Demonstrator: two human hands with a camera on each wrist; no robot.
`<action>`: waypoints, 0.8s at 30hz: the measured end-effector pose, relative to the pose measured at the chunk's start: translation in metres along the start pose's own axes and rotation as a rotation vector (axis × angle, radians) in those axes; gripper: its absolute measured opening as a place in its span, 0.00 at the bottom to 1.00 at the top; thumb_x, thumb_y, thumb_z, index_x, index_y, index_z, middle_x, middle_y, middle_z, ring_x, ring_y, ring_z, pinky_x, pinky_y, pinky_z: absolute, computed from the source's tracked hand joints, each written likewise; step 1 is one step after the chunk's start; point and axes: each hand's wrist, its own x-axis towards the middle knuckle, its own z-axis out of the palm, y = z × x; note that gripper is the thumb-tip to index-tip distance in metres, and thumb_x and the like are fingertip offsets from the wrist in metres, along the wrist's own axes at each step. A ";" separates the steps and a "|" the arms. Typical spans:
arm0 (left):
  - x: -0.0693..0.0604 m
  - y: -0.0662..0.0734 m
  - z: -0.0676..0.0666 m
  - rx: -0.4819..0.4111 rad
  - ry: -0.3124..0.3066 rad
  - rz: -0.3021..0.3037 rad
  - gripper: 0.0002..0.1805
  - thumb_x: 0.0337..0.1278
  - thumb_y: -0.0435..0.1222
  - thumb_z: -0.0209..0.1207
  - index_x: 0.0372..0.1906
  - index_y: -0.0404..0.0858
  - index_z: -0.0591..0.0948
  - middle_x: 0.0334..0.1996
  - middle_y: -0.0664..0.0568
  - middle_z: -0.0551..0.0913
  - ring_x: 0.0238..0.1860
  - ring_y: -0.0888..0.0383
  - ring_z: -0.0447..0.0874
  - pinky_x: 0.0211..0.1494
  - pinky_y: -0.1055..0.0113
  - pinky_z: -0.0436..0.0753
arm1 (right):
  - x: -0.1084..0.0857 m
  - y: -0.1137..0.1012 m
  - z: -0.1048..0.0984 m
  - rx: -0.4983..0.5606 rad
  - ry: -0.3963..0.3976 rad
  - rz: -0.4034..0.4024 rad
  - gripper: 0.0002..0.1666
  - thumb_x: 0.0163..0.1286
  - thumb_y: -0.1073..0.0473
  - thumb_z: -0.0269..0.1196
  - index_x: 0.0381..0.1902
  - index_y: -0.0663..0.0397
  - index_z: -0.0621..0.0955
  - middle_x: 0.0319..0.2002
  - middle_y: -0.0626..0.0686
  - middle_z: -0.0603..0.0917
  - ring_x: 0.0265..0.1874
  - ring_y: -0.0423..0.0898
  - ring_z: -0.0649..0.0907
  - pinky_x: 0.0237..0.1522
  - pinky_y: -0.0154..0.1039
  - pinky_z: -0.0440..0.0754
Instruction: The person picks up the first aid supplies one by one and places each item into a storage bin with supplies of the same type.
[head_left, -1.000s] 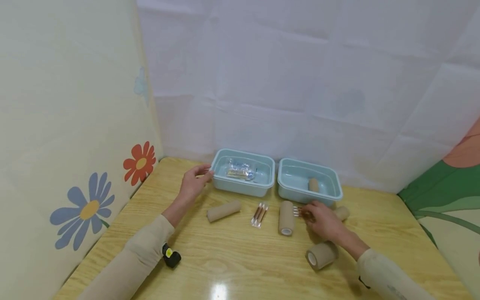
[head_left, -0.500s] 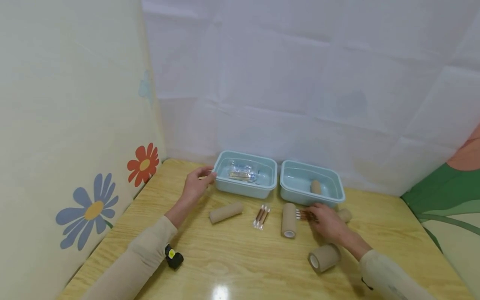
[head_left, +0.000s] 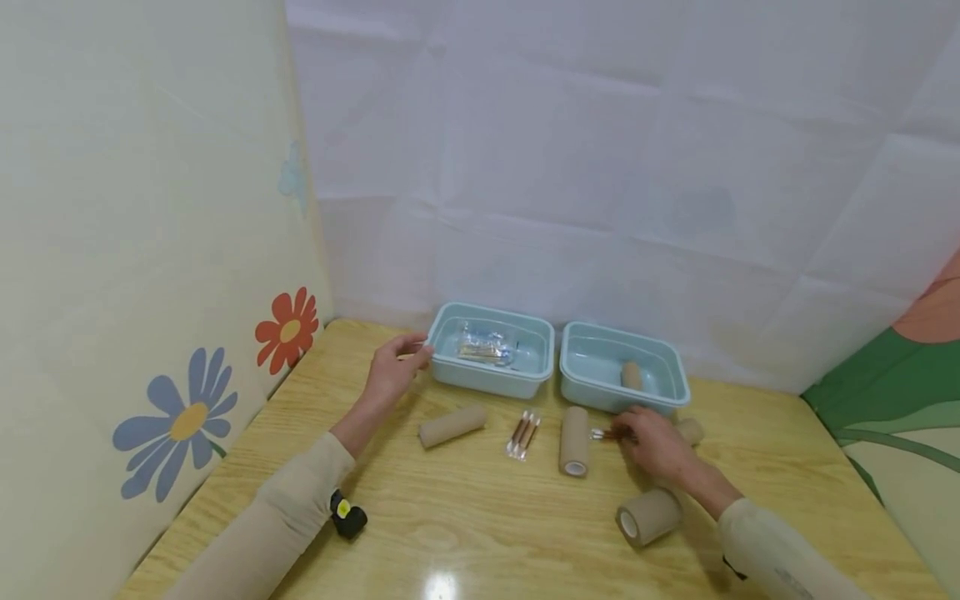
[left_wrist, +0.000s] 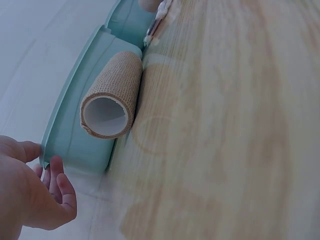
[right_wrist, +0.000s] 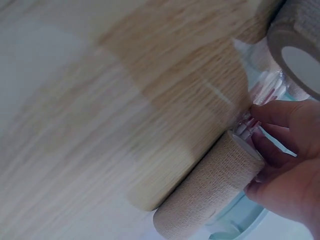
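My left hand [head_left: 392, 367] grips the left end of the left blue bin [head_left: 487, 382]; in the left wrist view the thumb and fingers [left_wrist: 56, 186] pinch its rim [left_wrist: 42, 150]. Clear packets lie in that bin. In front of the right bin [head_left: 600, 396], my right hand [head_left: 656, 442] pinches a packet of swabs [head_left: 603, 434]. The right wrist view shows the packet [right_wrist: 243, 123] between thumb and fingers of the hand [right_wrist: 287, 150], close to the end of a tan bandage roll [right_wrist: 207, 187]. One small tan roll [head_left: 632, 376] lies in the right bin.
On the table [head_left: 450, 533], a tan roll [head_left: 452, 426] and another swab packet [head_left: 522, 434] lie before the left bin. An upright-pointing roll [head_left: 575, 442] lies left of the right hand, a thicker roll [head_left: 649, 517] below it, another [head_left: 689, 431] behind it. Cloth hangs behind.
The swab packet in my right hand has shifted slightly and its tips look closer together; the roll beside it has moved a little left. My left hand stays at the bin.
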 end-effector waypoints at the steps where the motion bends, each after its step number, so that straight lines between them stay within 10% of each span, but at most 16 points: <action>1: 0.000 -0.001 0.000 0.000 0.001 -0.001 0.22 0.72 0.38 0.62 0.64 0.33 0.79 0.53 0.39 0.81 0.43 0.49 0.85 0.42 0.67 0.80 | 0.000 0.000 0.000 -0.002 0.005 -0.003 0.14 0.53 0.76 0.70 0.34 0.55 0.87 0.33 0.50 0.83 0.35 0.50 0.82 0.40 0.50 0.82; 24: -0.003 0.002 0.000 -0.009 -0.006 0.011 0.23 0.72 0.38 0.62 0.65 0.32 0.78 0.53 0.38 0.81 0.44 0.47 0.85 0.43 0.63 0.80 | 0.000 -0.003 -0.009 -0.034 0.030 -0.002 0.13 0.51 0.75 0.71 0.35 0.58 0.88 0.31 0.50 0.81 0.32 0.50 0.80 0.37 0.51 0.80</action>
